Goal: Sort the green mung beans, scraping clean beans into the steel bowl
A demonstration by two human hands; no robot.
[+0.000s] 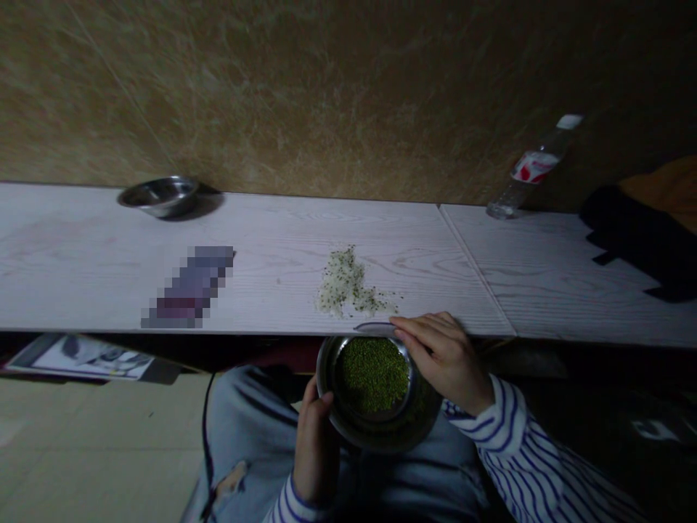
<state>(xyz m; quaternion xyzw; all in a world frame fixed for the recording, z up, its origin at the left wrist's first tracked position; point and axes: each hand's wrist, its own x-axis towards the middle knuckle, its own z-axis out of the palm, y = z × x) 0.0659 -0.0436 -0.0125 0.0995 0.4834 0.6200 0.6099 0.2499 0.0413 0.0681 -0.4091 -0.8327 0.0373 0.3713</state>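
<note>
My left hand [316, 436] grips the left rim of a steel bowl [375, 436], thumb over the edge. Green mung beans [375, 374] fill the bottom of the bowl, which sits above my lap against the table's front edge. My right hand [443, 356] is closed over the far right rim, pinching a thin, pale piece with a dark curved edge [375, 325]; its kind cannot be made out. Just beyond it on the table, white rice-like grains mixed with green beans [345, 283] lie in a loose heap.
A second steel bowl [162, 196] stands tilted by the wall at the back left. Nearer lies a pixelated flat object [190, 287]. A clear plastic bottle [534, 168] and dark cloth [642, 232] are on the right of the white wood-grain table [272, 225].
</note>
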